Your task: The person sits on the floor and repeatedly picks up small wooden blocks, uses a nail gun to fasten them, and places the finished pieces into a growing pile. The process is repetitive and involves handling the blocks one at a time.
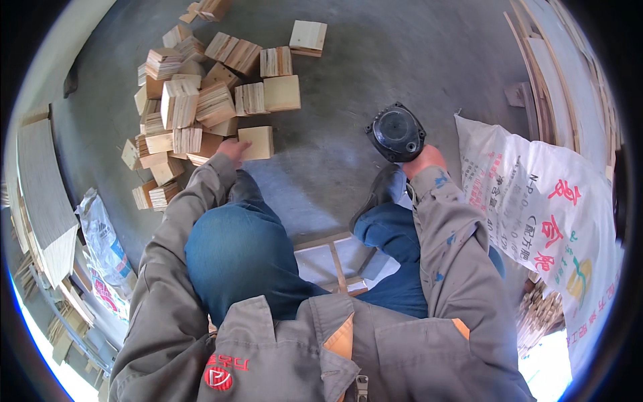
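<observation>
At the near edge of a heap of wooden blocks, my left hand (232, 151) closes on the left side of a pale, square plywood block (257, 143). One finger reaches over its top, while the other fingers are partly hidden. To the right, my right hand (427, 161) is wrapped around a black nail gun (396, 132), held up over the floor. Only the tool's rounded, bolted cap shows from above; its lower body and nose are out of sight beneath. More layered plywood blocks (179, 104) lie jumbled just beyond my left hand.
A large white printed sack (529, 194) stands close by my right arm, with long boards (552, 87) behind it. Stacked sheets (47, 181) and another plastic sack (104, 241) are on the left. A wooden frame (338, 268) lies between my legs on the grey floor (395, 60).
</observation>
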Motion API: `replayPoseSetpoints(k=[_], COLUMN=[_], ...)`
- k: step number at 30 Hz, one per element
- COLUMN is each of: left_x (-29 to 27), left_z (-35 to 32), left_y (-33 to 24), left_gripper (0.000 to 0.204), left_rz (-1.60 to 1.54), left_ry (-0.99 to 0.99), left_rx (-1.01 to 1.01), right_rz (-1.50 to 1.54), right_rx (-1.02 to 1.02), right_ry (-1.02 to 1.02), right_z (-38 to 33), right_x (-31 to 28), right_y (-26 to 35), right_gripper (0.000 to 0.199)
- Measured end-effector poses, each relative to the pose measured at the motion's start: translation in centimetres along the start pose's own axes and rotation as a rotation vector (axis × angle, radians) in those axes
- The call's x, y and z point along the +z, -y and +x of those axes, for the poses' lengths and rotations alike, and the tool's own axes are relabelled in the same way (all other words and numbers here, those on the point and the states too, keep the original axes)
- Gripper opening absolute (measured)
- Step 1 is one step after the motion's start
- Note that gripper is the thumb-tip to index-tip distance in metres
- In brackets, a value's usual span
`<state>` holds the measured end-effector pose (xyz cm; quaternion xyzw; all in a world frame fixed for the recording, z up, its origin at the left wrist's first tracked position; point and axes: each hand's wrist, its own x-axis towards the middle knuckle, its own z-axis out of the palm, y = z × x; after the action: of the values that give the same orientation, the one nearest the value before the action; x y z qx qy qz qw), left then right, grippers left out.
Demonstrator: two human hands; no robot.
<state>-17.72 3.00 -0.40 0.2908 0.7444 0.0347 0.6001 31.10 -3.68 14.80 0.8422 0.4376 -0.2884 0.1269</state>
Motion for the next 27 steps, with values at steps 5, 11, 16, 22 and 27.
replayPoseSetpoints(k=[5,11,16,22,27], left_x=[0.9,8.0,5.1,0.6,-2.6], left_z=[1.7,-2.3,1.5,-1.5,-6.8], left_y=[0.1,-3.7,-0.6,1.0,-2.2], left_gripper=[0.036,0.044,0.054,0.055,0.057], left_rz=[-0.023,-0.352,-0.205,-0.334,-0.208], left_ry=[0.078,0.546,0.393,0.363,0.265], left_rx=[0.054,0.031,0.073,0.0,0.141], right_rz=[0.022,-0.048,-0.071,-0.001,-0.053], right_rx=[-0.027,0.018,-0.006,-0.024,0.001], right_ry=[-0.011,0.083,0.086,-0.015,0.008], right_z=[-0.4,-0.2,0.1,0.3,-0.8], right_x=[-0.5,-1.1,-0.9,-0.2,-1.2], right_y=[0.9,1.2,1.8,0.5,1.0], right_gripper=[0.029,0.034,0.033,0.03,0.031])
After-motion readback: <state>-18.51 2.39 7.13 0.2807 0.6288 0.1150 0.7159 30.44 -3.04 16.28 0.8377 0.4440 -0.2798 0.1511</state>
